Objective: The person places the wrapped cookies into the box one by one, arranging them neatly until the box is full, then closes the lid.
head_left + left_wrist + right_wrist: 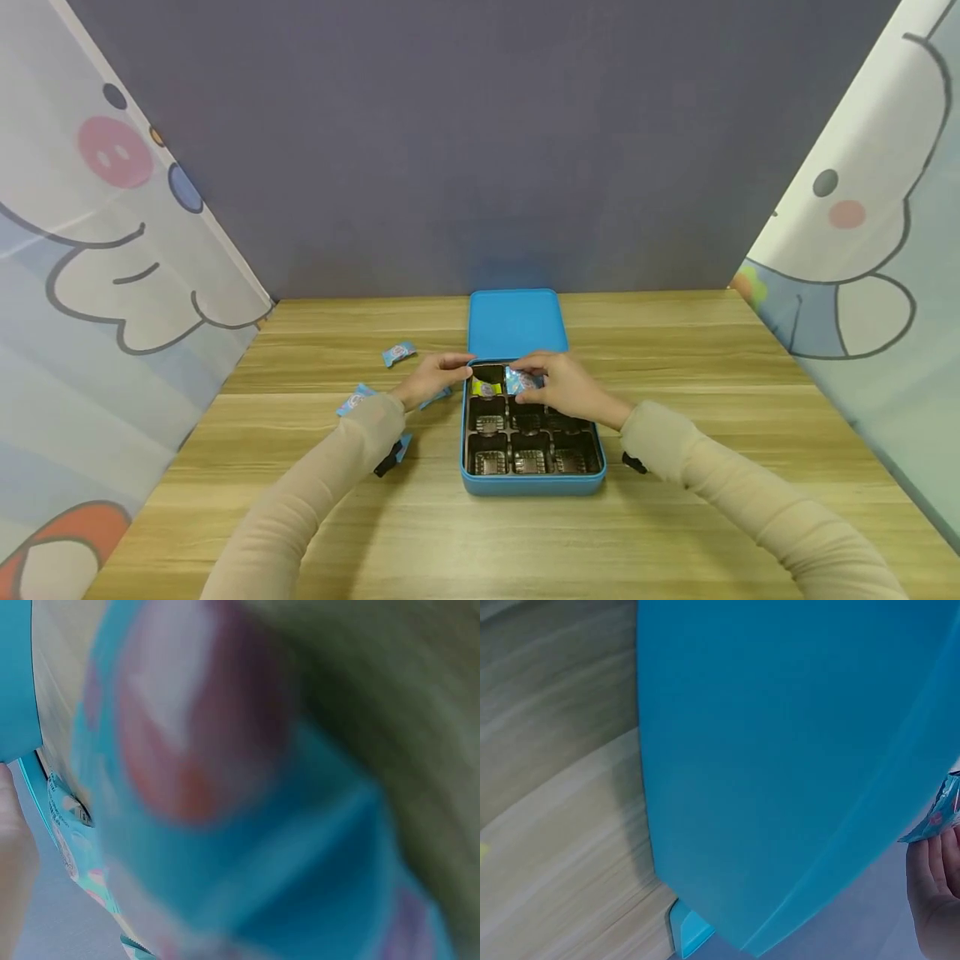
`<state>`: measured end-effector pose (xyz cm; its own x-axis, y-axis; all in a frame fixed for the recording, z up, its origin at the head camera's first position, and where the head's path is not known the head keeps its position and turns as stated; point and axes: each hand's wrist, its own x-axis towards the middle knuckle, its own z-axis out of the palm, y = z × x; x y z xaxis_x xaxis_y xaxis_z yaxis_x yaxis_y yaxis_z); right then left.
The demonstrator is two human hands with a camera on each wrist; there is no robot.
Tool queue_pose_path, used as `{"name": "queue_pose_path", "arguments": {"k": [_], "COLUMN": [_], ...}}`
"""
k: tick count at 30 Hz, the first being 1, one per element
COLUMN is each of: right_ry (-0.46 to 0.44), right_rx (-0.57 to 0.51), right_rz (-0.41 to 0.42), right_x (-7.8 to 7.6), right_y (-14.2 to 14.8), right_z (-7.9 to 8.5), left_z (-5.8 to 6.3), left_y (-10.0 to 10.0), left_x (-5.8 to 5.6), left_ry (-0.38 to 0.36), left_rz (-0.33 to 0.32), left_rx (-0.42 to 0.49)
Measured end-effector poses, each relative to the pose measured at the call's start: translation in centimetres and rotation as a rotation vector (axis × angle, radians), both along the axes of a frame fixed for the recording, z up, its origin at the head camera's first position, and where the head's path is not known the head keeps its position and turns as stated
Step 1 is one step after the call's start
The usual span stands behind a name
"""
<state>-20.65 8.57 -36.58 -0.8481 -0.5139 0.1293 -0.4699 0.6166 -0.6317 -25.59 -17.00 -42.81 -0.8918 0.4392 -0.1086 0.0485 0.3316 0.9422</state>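
Observation:
A blue box (532, 485) stands with a dark divided tray (508, 435) inside it. My right hand (566, 385) pinches a blue candy packet (521, 381) between thumb and fingers over the tray's far row; the packet (939, 814) also shows at the right edge of the right wrist view. My left hand (435, 377) is at the box's left side, its straight fingertips and thumb right at the rim near the far corner. A yellow-green wrapped candy (486, 388) lies in the far left compartment.
Behind the box its blue lid (517, 321) lies folded back. Several blue packets lie on the wooden table (675, 542) to the left, including one farther back (398, 353) and one beside the left sleeve (354, 400). A grey wall (487, 150) rises behind the table.

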Motion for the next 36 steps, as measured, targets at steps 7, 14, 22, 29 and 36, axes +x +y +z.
{"name": "queue_pose_path", "arguments": {"k": [7, 14, 22, 29, 36], "right_ry": [-0.059, -0.061, -0.079, -0.095, -0.124], "right_rx": [-0.019, -0.032, -0.053, -0.109, -0.09], "right_rz": [0.003, 0.016, 0.031, 0.075, 0.083], "right_x": [0.4, 0.5, 0.4, 0.4, 0.7], "right_y": [-0.5, -0.7, -1.2, -1.9, -2.7], "right_z": [0.1, 0.4, 0.1, -0.6, -0.9], "left_z": [1.0, 1.9, 0.1, 0.0, 0.0], "left_y": [0.1, 0.4, 0.2, 0.1, 0.0], "left_x": [0.5, 0.9, 0.0, 0.3, 0.2], "left_ry": [-0.028, -0.022, 0.013, -0.012, -0.017], "left_rz": [-0.008, -0.024, -0.004, 0.013, 0.03], "left_rx": [0.001, 0.016, -0.004, -0.017, -0.01]}}
